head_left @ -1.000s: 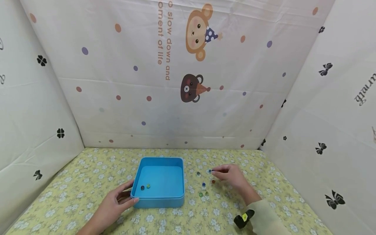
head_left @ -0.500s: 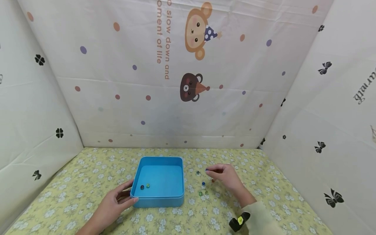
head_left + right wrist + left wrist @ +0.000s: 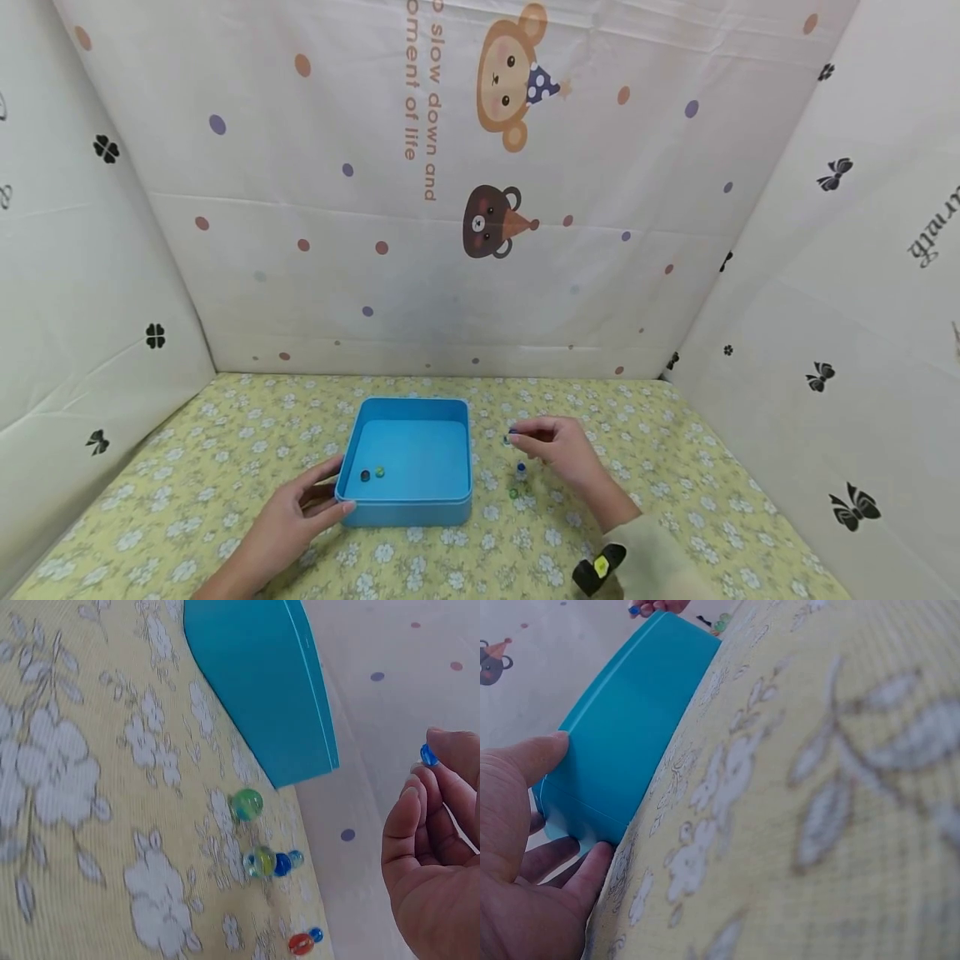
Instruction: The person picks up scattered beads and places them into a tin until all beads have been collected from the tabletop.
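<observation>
My right hand point(image 3: 562, 450) pinches a blue marble point(image 3: 428, 754) between thumb and fingertips, raised above the cloth to the right of the box. With thumb on the front wall and fingers round the left side, my left hand point(image 3: 292, 512) holds the corner of a square blue plastic box point(image 3: 408, 514). Inside the box lie a dark reddish marble point(image 3: 365, 476) and a yellow-green marble point(image 3: 379, 472). On the cloth beneath my right hand are a green marble point(image 3: 247, 804), a clear yellow-streaked marble point(image 3: 260, 862), a dark blue marble point(image 3: 282, 864) and a red marble point(image 3: 301, 944).
A yellow flowered cloth point(image 3: 247, 450) covers the table. Another small blue marble point(image 3: 316, 934) sits by the red one, and a pale marble point(image 3: 296, 859) by the dark blue one. White printed curtains point(image 3: 420, 283) stand behind and on both sides.
My right hand has lifted the blue marble off the cloth and carried it left toward the box. My left hand stays at the box's corner, and the box has not moved.
</observation>
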Demonstrator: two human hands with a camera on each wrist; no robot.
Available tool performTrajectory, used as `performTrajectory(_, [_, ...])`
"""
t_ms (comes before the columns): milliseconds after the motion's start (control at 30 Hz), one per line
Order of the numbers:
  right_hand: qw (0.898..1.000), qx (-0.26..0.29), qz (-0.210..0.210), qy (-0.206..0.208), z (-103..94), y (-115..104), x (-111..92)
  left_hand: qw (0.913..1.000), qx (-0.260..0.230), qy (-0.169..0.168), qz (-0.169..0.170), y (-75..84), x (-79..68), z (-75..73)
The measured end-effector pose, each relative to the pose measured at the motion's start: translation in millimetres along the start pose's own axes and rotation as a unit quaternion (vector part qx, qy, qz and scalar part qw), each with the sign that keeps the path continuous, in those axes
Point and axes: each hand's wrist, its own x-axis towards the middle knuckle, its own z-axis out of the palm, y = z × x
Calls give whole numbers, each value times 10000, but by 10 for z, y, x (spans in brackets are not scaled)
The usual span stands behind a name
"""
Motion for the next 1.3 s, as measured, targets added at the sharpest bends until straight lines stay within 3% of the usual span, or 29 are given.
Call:
performTrajectory(600, [9994, 112, -232, -237, 278, -99, 69, 10000, -32, -8, 13, 13, 2, -1])
performTrajectory(867, [9976, 527, -222, -378, 377, -119, 103, 10000, -22, -19, 38, 6, 3, -7])
performTrajectory(1300, [9981, 338, -297, -418, 462, -205, 126, 10000, 7, -25, 50, 8, 9, -7])
